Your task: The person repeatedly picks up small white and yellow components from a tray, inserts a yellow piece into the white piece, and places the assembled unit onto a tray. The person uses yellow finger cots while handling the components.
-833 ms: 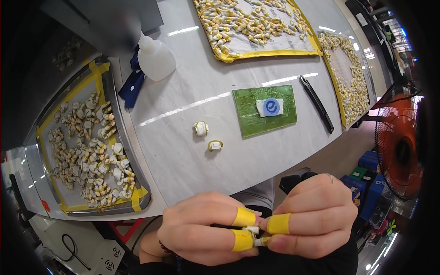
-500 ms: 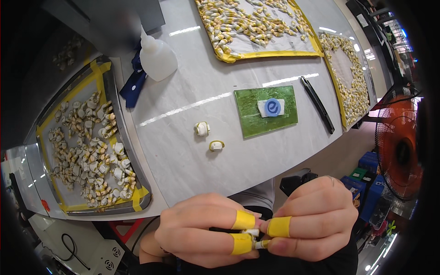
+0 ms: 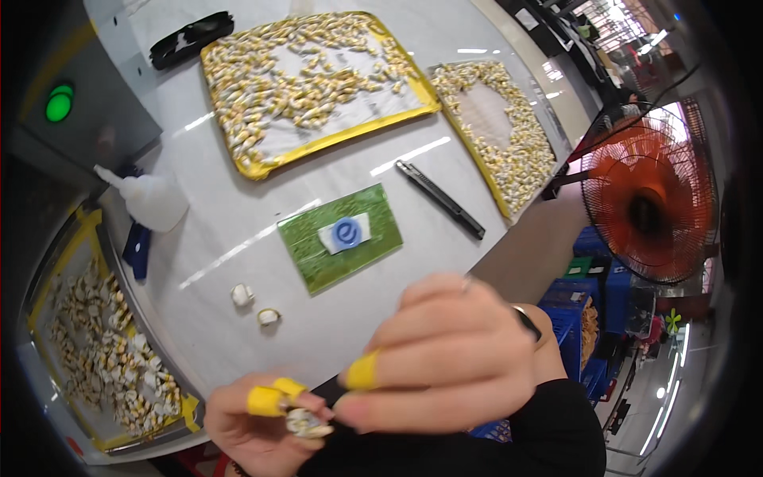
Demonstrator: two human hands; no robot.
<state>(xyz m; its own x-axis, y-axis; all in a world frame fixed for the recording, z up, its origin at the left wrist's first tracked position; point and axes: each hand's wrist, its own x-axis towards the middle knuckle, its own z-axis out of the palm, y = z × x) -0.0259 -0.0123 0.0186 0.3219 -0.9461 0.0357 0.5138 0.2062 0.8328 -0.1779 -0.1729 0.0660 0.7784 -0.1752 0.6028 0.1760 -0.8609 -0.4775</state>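
Holds a small white-and-yellow piece (image 3: 306,424) in the left hand (image 3: 261,421), pinched narrowly between thumb and fingertips, low in the view and clear of the table (image 3: 199,318). Shows yellow tape (image 3: 266,401) around left fingertips. Has the right hand (image 3: 449,358) just beside, palm down, thumb and yellow-taped index finger pointing toward the piece. Cannot tell the state of the right grip, nor any contact with the piece: too blurred at the fingertips. Wears a dark band (image 3: 527,323) at the right wrist.

Beyond the left hand, on the table: 2 small white pieces (image 3: 242,296) edged in yellow, near each other but apart. Farther on, a green board (image 3: 318,270), bearing a white pad (image 3: 326,241) with a round blue disc (image 3: 346,233) on top. To the right of the board, well apart from the hands, a slim black tool (image 3: 439,199), lying at a slant.

At far left, a tray (image 3: 189,413) heaped with similar pieces; along the far side, 2 more full of small white-and-yellow parts (image 3: 326,91). Near the left tray, a translucent white bottle (image 3: 155,203), standing beside something dark blue (image 3: 137,253). Off the table to the right, an orange fan (image 3: 648,211) above blue crates (image 3: 560,322).
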